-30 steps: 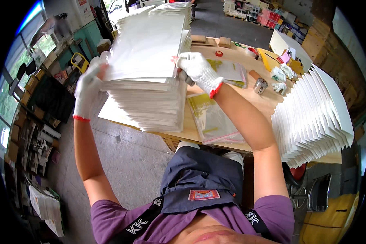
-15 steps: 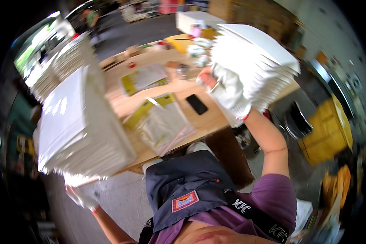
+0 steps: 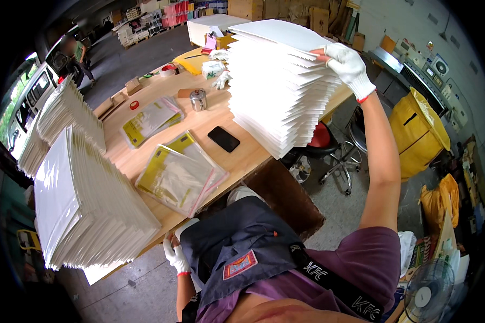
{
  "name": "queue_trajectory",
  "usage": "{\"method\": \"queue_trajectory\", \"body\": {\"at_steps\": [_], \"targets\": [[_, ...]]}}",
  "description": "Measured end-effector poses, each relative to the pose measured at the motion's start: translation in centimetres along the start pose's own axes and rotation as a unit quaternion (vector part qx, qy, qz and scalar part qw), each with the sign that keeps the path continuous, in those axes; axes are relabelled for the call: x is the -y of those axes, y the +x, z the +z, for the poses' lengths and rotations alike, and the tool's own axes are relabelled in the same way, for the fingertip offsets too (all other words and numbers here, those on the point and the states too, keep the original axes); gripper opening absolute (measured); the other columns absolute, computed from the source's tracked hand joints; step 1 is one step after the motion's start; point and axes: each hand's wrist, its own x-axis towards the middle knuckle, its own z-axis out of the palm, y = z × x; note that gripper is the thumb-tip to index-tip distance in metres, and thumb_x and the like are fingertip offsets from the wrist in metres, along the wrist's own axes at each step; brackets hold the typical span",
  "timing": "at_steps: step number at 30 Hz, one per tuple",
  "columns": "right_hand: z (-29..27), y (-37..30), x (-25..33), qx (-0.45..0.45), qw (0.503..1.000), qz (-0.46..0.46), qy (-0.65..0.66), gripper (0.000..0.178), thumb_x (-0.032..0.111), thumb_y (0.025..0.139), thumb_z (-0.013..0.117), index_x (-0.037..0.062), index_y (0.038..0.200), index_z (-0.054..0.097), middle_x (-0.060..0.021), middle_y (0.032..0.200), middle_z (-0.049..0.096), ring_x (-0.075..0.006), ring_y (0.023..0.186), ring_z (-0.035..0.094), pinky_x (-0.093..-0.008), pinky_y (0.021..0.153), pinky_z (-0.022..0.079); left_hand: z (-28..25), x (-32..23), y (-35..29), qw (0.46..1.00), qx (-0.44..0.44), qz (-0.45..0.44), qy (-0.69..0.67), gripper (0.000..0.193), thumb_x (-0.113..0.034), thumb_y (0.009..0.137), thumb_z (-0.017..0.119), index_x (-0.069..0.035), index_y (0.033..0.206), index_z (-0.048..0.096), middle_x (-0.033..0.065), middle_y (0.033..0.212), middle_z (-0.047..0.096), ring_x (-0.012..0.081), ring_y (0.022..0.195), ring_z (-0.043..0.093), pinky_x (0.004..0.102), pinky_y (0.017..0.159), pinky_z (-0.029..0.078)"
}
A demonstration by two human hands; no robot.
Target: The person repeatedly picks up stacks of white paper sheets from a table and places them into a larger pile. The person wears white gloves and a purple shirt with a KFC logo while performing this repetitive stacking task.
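Note:
A tall stack of white sheets (image 3: 280, 91) stands on the right side of the wooden table. At its upper right corner, the bare fingertips of my gloved right hand (image 3: 347, 64) are closed on the edge of a top white sheet. My left hand (image 3: 175, 254), in a white glove, hangs low beside my thigh, below the table's front edge. Its fingers are loosely apart with nothing seen in them. On the table's left stands another tall stack, of sheets in clear glossy sleeves (image 3: 94, 210). Between the stacks lie yellow-and-clear plastic bags (image 3: 178, 172).
The wooden table (image 3: 116, 161) also holds a black phone (image 3: 223, 139), a metal tin (image 3: 198, 100), tape rolls and spare gloves (image 3: 221, 81). A wheeled stool (image 3: 322, 141) and a yellow bin (image 3: 417, 134) stand at right. A person (image 3: 80, 56) is at far left.
My right hand has moved from the stack's near left side up to its top right corner. My left hand has come from beside the sleeved stack to my thigh. The view has shifted.

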Motion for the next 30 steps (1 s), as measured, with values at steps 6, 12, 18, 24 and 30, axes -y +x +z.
{"method": "queue_trajectory", "body": {"at_steps": [6,12,18,24,30], "targets": [[0.2,-3.2,-0.4,-0.315,0.948,-0.028,0.047,0.018,0.012,0.087,0.052,0.0058,0.099,0.065,-0.0080,0.093,0.064,-0.0197,0.085,0.059,-0.0276,0.080,0.045,0.0,-1.0,1.1,0.991,0.062,0.021,0.118,0.024,-0.006,0.087,0.048,0.001,0.108,0.057,0.0152,0.108,0.060,0.0229,0.099,0.057,0.0314,0.088,0.042],[1.8,-9.0,-3.0,-0.359,0.918,0.130,0.107,0.033,0.035,0.094,0.043,0.0061,0.086,0.057,-0.0025,0.077,0.058,-0.0128,0.066,0.054,-0.0227,0.061,0.041,5.3,-5.5,3.1,0.926,0.095,0.206,0.302,0.035,-0.015,0.083,0.056,-0.005,0.117,0.053,0.0204,0.126,0.047,0.0386,0.118,0.040,0.0429,0.099,0.034],[1.0,-5.0,-6.5,-0.078,0.717,0.440,0.534,0.033,0.046,0.087,0.054,0.0139,0.081,0.050,0.0050,0.056,0.046,-0.0041,0.039,0.037,-0.0180,0.034,0.025,10.8,-3.1,8.7,0.835,0.157,0.244,0.467,0.045,-0.029,0.077,0.058,-0.013,0.119,0.053,0.0175,0.125,0.045,0.0369,0.117,0.039,0.0448,0.100,0.030],[-1.0,-5.0,-7.7,-0.161,0.693,0.360,0.604,0.012,0.020,0.090,0.055,0.0086,0.091,0.050,0.0062,0.064,0.050,-0.0021,0.042,0.043,-0.0150,0.033,0.033,11.0,-4.5,10.9,0.809,0.249,0.232,0.479,0.038,-0.021,0.070,0.059,-0.016,0.107,0.056,0.0097,0.116,0.049,0.0321,0.107,0.045,0.0421,0.093,0.037],[0.5,-9.1,0.3,-0.118,0.727,0.318,0.597,0.038,0.024,0.081,0.057,-0.0019,0.108,0.050,-0.0078,0.092,0.059,-0.0124,0.073,0.059,-0.0209,0.053,0.049,10.4,-6.5,11.0,0.819,0.262,0.159,0.485,0.036,-0.005,0.068,0.059,-0.013,0.103,0.055,0.0069,0.107,0.052,0.0303,0.098,0.051,0.0409,0.082,0.046]]}}
